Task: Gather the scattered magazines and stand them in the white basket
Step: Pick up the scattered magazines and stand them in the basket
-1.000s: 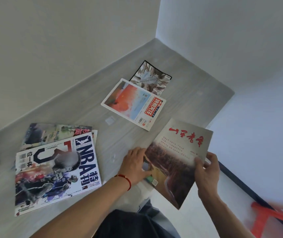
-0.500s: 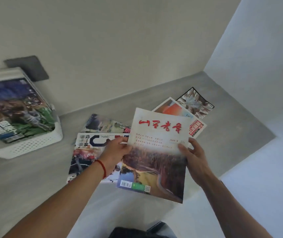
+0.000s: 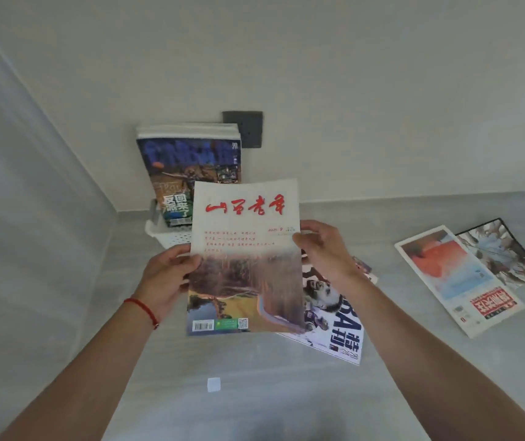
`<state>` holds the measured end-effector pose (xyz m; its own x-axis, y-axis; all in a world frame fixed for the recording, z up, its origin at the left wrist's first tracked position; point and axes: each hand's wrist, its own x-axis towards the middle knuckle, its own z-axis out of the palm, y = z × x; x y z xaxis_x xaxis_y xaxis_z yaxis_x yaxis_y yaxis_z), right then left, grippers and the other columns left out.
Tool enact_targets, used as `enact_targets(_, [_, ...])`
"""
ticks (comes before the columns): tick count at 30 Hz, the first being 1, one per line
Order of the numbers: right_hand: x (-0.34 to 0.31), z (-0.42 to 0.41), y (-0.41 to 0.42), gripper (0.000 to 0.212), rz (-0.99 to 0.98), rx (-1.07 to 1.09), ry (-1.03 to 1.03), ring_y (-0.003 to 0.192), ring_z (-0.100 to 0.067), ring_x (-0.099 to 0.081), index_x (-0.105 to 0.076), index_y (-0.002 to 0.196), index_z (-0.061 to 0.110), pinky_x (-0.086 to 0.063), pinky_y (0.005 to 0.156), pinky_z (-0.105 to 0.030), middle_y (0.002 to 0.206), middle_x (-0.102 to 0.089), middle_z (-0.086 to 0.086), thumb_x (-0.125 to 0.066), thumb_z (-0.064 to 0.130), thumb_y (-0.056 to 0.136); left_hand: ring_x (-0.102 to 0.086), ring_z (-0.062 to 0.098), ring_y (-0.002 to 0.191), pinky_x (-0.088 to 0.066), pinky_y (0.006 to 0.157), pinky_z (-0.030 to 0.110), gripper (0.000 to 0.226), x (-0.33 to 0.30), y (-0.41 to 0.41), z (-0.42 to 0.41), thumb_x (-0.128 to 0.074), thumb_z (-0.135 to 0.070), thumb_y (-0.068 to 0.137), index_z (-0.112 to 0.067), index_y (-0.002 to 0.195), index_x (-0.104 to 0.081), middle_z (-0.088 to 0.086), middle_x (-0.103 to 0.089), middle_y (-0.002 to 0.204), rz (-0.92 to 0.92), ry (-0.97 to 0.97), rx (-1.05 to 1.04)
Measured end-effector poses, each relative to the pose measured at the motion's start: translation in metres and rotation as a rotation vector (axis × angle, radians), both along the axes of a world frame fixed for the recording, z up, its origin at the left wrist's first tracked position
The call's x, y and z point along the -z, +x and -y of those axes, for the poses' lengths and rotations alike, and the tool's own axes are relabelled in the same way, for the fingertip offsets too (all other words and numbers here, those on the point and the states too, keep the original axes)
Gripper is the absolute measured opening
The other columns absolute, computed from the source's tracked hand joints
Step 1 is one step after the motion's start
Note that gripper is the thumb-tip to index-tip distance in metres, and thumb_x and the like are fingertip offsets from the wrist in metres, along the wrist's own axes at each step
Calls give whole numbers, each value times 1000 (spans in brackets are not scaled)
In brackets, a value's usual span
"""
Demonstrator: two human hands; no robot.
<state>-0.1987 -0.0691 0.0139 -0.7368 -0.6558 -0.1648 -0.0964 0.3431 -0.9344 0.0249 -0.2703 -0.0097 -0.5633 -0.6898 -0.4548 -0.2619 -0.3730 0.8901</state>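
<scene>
I hold a magazine with red calligraphy on its cover [image 3: 244, 256] upright in both hands, above the grey table. My left hand [image 3: 165, 275] grips its left edge and my right hand [image 3: 325, 249] grips its right edge. Behind it the white basket [image 3: 172, 235] stands against the wall with several magazines [image 3: 191, 167] upright in it. An NBA magazine [image 3: 334, 316] lies flat under my right wrist. Two more magazines lie at the right: a white-bordered one [image 3: 455, 278] and a dark-edged one [image 3: 503, 249] partly beneath it.
A grey wall socket [image 3: 247, 128] sits behind the basket. Walls close in the table's left side and back. A small white square [image 3: 213, 384] lies on the grey table [image 3: 255, 393] near me.
The view has swung left, bringing the basket to the centre. Both hands have carried the held magazine up and toward the basket, now upright in front of it.
</scene>
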Motion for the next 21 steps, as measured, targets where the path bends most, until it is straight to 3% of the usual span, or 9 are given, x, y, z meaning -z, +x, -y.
enact_targets(3, [-25, 56, 0, 15, -146, -14, -27, 73, -10, -73, -71, 98, 35, -59, 73, -28, 83, -79, 9, -65, 22, 95, -71, 30, 91, -58, 75, 37, 17, -16, 2, 40, -69, -1, 92, -17, 92, -74, 9, -78, 95, -8, -149, -99])
enact_targets(5, [-44, 89, -2, 16, -231, -1, -83, 70, -3, -71, -69, 92, 37, -53, 67, -19, 83, -78, 14, -65, 22, 95, -68, 25, 85, -57, 80, 37, 21, -30, -3, 67, -71, -1, 91, -20, 82, -71, 5, -74, 85, -10, -302, -178])
enact_targets(6, [-52, 105, -4, 15, -260, 8, -114, 75, -2, -72, -69, 92, 35, -54, 71, -20, 87, -79, 12, -65, 20, 94, -67, 22, 80, -56, 80, 37, 23, -36, -7, 81, -73, -2, 89, -22, 79, -70, 4, -72, 82, -3, -388, -219])
enact_targets(9, [-63, 143, -12, 10, -282, 23, -169, 90, -14, -75, -73, 100, 19, -61, 86, -39, 100, -79, 2, -66, 17, 94, -68, 23, 82, -60, 85, 41, 26, -52, -19, 118, -76, -5, 85, -24, 71, -68, 9, -71, 84, 33, -549, -308])
enact_targets(13, [-51, 178, -21, 12, -255, 53, -163, 92, -15, -75, -75, 98, 21, -61, 88, -45, 97, -79, 6, -66, 16, 93, -68, 17, 79, -60, 82, 34, 24, -46, -33, 149, -76, -9, 83, -25, 69, -66, 7, -74, 84, 137, -702, -325])
enact_targets(16, [-28, 192, -28, 12, -207, 87, -107, 92, -18, -74, -75, 94, 23, -62, 87, -46, 93, -79, 5, -66, 14, 92, -74, 21, 86, -62, 87, 39, 8, -25, -40, 163, -79, -9, 85, -15, 90, -77, 9, -78, 95, 150, -610, -294])
enact_targets(21, [15, 198, -32, 10, -158, 120, 3, 89, -23, -74, -74, 90, 17, -62, 84, -50, 86, -79, 4, -65, 13, 89, -76, 32, 95, -62, 91, 48, 18, 17, -53, 179, -80, -4, 83, -7, 100, -79, 17, -78, 98, 162, -461, -329])
